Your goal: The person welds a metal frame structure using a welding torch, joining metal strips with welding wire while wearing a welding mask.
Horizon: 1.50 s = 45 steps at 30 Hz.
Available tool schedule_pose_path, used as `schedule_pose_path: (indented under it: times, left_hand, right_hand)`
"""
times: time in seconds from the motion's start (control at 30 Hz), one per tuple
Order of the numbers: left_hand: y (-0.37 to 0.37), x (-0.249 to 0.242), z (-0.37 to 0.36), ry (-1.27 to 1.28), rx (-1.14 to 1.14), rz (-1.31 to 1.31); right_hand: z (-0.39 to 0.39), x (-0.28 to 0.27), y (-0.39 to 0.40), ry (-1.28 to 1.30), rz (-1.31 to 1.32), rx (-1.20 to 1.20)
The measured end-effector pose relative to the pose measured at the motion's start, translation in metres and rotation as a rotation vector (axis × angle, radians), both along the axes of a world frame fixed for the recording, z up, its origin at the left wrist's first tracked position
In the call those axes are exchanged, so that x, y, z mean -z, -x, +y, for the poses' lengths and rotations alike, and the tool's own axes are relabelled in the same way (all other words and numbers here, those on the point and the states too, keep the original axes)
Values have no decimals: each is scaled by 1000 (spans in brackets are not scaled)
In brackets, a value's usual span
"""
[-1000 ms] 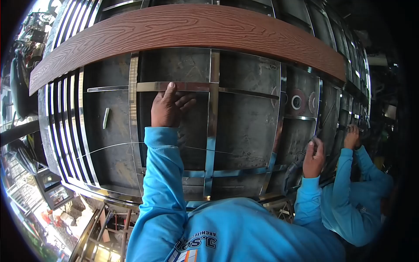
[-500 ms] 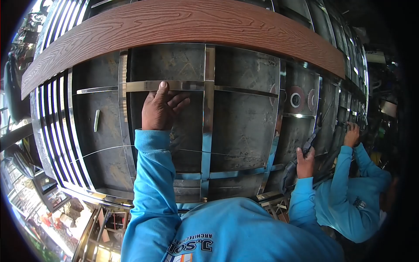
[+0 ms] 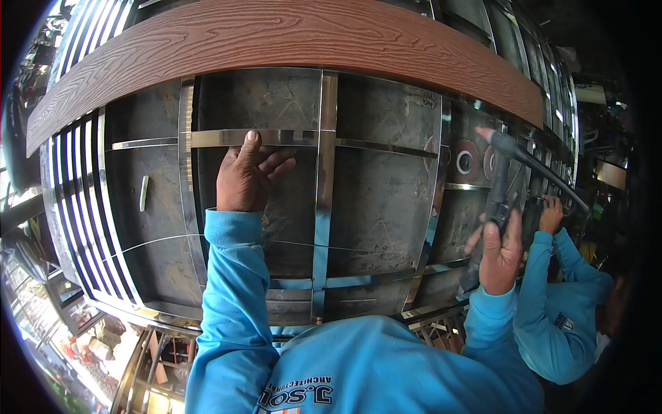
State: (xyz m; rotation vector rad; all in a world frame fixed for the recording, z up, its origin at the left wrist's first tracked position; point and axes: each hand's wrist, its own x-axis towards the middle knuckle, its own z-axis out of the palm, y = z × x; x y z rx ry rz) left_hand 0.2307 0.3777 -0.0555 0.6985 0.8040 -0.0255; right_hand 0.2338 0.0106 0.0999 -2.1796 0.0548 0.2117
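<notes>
My left hand (image 3: 245, 176) grips a short metal crossbar (image 3: 276, 138) of the steel frame (image 3: 322, 207), thumb on top and fingers beneath. At the right, my right hand (image 3: 501, 255) is round the handle of a black welding torch (image 3: 498, 186); its fingers are partly spread and slightly blurred. The torch's neck points up and left, ending in a reddish tip. Behind it lie round abrasive discs (image 3: 465, 160) inside a frame compartment.
A brown wood-grain plank (image 3: 276, 34) spans the far side of the frame. A co-worker in a blue shirt (image 3: 562, 317) stands at the right, one hand (image 3: 551, 214) on the frame. A small light strip (image 3: 144, 193) lies left, near a thin wire.
My right hand has moved right and lifted the torch, whose neck now shows above the frame. My left hand keeps its hold on the crossbar while the view shifts slightly.
</notes>
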Motion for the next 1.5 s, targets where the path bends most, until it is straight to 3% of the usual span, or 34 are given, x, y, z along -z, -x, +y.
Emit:
schedule_pose_path:
  times: [0.1,0.23,0.43,0.6,0.7,0.77,0.93,1.5]
  left_hand:
    - [0,-2,0,15,-4,-1]
    - [2,3,2,53,-24,-19]
    - [1,1,2,56,-13,-27]
    - [1,1,1,39,12,-39]
    - [0,-4,0,12,13,-31]
    - [1,-2,1,13,23,-35]
    - [0,-4,-1,-26,13,-14]
    - [0,-4,-2,-37,0,-21]
  right_hand:
    - [34,8,-21,35,-65,-279]
    - [81,23,-40,-26,6,-384]
    - [96,57,-46,27,-131,-585]
    - [103,63,-48,6,-45,-502]
    - [104,66,-51,3,-129,-509]
    - [103,70,-57,66,-322,-590]
    - [105,69,-54,7,-120,-561]
    - [106,74,-52,-15,-138,-584]
